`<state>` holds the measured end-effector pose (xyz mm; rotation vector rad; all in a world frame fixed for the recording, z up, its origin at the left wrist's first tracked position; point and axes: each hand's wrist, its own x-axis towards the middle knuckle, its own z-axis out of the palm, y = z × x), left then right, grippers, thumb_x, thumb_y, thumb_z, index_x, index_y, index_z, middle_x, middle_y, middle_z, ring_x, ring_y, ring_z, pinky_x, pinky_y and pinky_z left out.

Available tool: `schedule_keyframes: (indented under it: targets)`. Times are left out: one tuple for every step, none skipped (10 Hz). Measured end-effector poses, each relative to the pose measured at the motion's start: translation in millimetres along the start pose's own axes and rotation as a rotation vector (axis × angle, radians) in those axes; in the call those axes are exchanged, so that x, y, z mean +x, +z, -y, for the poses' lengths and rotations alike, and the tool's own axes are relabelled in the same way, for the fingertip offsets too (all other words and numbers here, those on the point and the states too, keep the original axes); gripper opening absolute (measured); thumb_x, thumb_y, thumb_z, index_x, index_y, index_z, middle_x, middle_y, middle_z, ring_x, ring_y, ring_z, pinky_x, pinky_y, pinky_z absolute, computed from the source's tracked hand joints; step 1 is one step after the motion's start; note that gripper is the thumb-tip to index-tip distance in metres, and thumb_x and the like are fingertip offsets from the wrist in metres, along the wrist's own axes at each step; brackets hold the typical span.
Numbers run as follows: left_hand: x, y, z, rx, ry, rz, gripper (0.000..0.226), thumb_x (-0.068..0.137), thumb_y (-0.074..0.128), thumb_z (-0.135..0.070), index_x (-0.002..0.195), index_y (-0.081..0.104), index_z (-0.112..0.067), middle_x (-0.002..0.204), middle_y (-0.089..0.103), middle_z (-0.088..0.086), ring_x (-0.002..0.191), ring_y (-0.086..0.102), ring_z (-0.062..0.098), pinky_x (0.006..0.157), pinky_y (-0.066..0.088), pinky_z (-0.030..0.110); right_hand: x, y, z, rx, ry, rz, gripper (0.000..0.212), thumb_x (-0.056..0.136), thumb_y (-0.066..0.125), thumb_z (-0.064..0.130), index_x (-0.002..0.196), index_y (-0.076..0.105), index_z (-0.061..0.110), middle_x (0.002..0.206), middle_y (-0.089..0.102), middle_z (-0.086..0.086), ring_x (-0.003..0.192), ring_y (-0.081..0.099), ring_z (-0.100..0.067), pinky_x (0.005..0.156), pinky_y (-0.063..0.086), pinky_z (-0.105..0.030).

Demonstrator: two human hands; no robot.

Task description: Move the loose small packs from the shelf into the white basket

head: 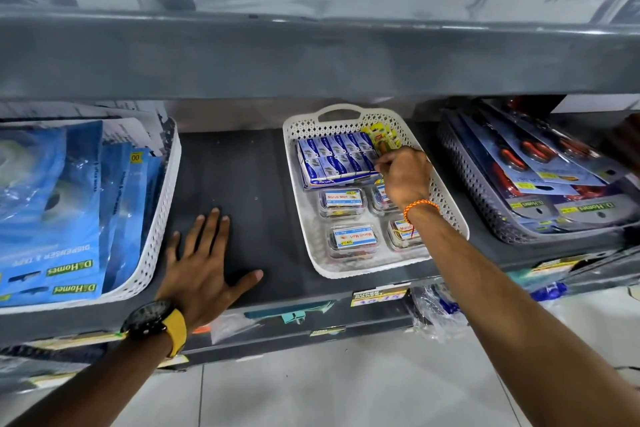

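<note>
A white perforated basket (446, 199) with a handle stands on the dark shelf (239, 184). Inside it lie a block of blue small boxes (337, 158), several clear plastic boxes with labels (353, 241), and small yellow packs (379, 137) at the far right corner. My right hand (405, 175) reaches into the basket, fingers pinched together beside the blue boxes and just below the yellow packs; what it grips is hidden by the fingers. My left hand (204, 267) lies flat and spread on the bare shelf to the left of the basket, holding nothing.
A larger white basket (157, 218) with blue tape-dispenser packs stands at the left. A grey mesh tray (485, 204) of carded tools sits at the right. A grey shelf board (311, 59) overhangs above. Price tags and bagged goods hang along the shelf's front edge.
</note>
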<state>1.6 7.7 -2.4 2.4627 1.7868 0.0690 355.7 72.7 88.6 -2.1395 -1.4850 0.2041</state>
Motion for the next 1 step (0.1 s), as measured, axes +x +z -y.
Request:
schedule_keyframes:
  targets:
    - [2.3,-1.6,-0.7,-0.013,-0.017,-0.006,0.114,0.079,0.017,-0.092,0.159,0.023,-0.01,0.17,0.015,0.005,0.156,0.015,0.029,0.119,0.018,0.063,-1.9,-2.5,5.1,-0.036,-0.028,-0.01,0.018,0.092,0.064,0.006,0.101,0.077,0.013,0.105,0.076,-0.006,0.095,0.07,-0.024,0.09,0.05,-0.028]
